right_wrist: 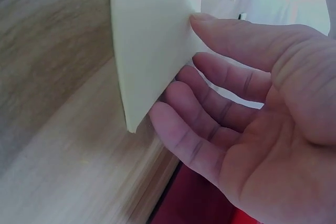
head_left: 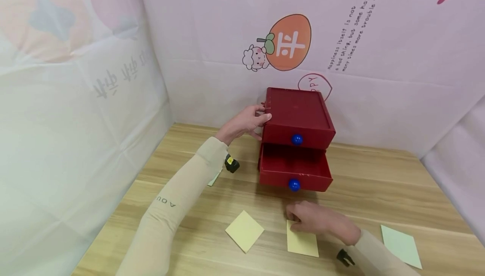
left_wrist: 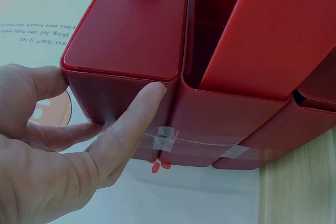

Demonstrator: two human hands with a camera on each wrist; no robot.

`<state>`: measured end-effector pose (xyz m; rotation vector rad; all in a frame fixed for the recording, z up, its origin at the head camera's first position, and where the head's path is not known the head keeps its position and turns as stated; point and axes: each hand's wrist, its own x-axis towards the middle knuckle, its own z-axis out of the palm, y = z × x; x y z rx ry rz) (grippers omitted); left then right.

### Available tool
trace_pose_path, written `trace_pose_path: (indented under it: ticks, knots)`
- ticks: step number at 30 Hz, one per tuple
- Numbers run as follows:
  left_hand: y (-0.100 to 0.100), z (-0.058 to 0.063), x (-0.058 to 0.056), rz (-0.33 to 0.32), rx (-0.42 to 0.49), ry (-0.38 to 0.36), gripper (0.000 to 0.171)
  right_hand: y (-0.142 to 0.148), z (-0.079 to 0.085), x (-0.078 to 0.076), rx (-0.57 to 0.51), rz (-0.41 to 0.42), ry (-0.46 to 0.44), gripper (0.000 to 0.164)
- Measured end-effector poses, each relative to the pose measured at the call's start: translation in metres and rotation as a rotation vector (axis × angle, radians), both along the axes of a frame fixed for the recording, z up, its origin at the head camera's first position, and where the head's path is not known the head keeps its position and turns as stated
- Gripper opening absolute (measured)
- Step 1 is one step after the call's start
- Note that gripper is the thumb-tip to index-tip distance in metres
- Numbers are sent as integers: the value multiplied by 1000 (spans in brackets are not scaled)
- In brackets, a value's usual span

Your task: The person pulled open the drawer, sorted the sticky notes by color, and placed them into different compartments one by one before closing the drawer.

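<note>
Head view: remotely, I'm resting my left hand (head_left: 247, 120), fingers apart, against the red drawer cabinet (head_left: 299, 109), likely steadying it; my right hand (head_left: 313, 218) is pinching a yellow sticky note (head_left: 303, 244) before the open lower drawer (head_left: 275, 178).

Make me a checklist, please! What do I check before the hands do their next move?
1. Drawer under the top drawer pulled out: ok.
2. Left hand touching the red cabinet: ok, at its side.
3. Right hand at the nearer-to-it yellow note: ok, touching its edge.
4. Grip on that note firm: cannot tell.
5. Table free of other notes: not ok, another yellow note and a green note lie there.
</note>
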<state>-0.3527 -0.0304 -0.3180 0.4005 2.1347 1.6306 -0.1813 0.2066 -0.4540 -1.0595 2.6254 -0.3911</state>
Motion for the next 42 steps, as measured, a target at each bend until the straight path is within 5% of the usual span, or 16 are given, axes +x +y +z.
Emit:
trace_pose_path:
  ticks: [24, 42]
  knots:
    - [0, 3, 3, 4, -2, -4, 64, 1, -2, 2, 5, -80, -30, 23]
    - [1, 1, 1, 6, -12, 1, 65, 3, -4, 1, -25, -29, 13, 29]
